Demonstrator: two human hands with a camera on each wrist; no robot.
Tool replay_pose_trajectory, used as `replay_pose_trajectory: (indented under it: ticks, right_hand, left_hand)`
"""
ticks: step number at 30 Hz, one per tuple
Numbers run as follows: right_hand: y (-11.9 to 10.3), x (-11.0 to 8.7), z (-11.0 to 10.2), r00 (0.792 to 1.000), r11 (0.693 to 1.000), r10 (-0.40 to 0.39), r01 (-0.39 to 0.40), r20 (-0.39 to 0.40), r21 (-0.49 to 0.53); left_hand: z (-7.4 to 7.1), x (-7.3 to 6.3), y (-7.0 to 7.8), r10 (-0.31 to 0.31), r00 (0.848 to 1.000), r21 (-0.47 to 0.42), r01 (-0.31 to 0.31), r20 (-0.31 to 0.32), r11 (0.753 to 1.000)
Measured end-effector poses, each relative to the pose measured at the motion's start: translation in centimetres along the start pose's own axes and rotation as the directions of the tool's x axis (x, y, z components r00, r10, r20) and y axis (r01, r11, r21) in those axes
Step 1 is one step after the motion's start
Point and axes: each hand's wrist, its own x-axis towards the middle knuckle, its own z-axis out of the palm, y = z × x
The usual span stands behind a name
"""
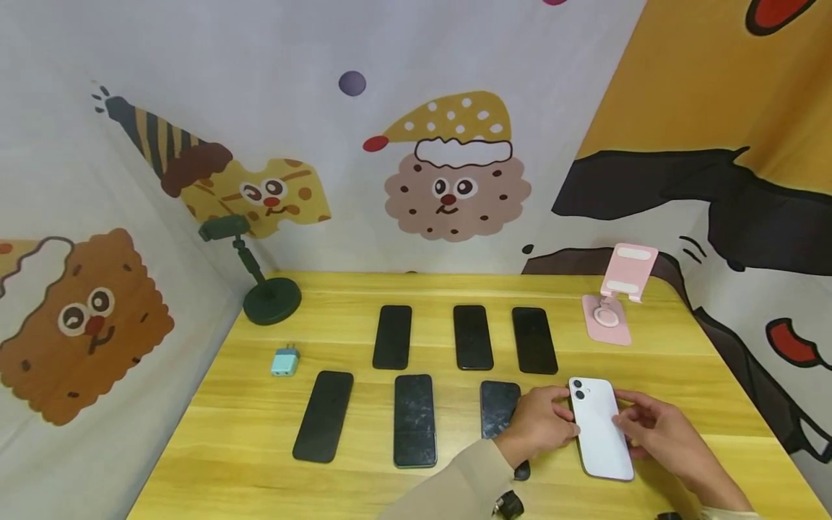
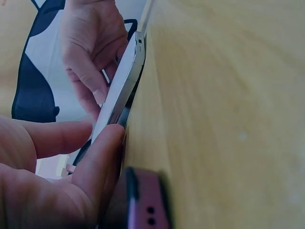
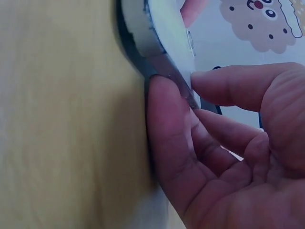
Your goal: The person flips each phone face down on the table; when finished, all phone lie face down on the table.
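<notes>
A white smartphone (image 1: 601, 433) is at the front right with its back and two camera lenses facing up. My left hand (image 1: 539, 422) grips its left edge, thumb low on the side and a finger near the cameras. On the opposite edge my right hand (image 1: 659, 433) pinches it, the thumb on the back and a finger underneath. Both wrist views show the phone's near edge slightly off the wooden table (image 2: 224, 95). Beside it a dark smartphone (image 1: 499, 404) lies screen up, partly hidden under my left hand and wrist.
Two more dark phones (image 1: 323, 417) (image 1: 415, 421) lie in the front row, and three phones (image 1: 393, 337) (image 1: 473, 337) (image 1: 535, 340) behind. A pink phone stand (image 1: 629, 271) is at the back right. On the left are a green stand (image 1: 271, 300) and a light-blue charger plug (image 1: 284, 362).
</notes>
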Motion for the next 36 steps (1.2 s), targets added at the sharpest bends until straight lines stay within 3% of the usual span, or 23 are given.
replay_pose_trajectory:
  ticks: [8, 15, 27, 36]
  right_hand:
    - [-0.5, 0.1, 0.2, 0.999, 0.997, -0.026, 0.028, 0.025, -0.073]
    - [-0.8, 0.1, 0.3, 0.998, 0.996, -0.035, 0.038, 0.045, -0.076]
    - [-1.0, 0.1, 0.2, 0.999, 0.995, -0.034, 0.037, 0.032, -0.098]
    - [-1.2, 0.2, 0.1, 0.999, 0.993, -0.046, 0.046, 0.006, -0.109]
  left_hand:
    - [-0.1, 0.2, -0.3, -0.015, 1.0, -0.09, 0.017, 0.022, 0.996]
    - [-0.4, 0.2, -0.5, -0.024, 0.999, -0.156, 0.029, 0.039, 0.987]
    - [-0.5, 0.2, -0.3, -0.058, 0.997, -0.177, 0.064, 0.041, 0.982]
    - [-1.3, 0.1, -0.3, -0.045, 0.991, -0.198, 0.069, 0.124, 0.978]
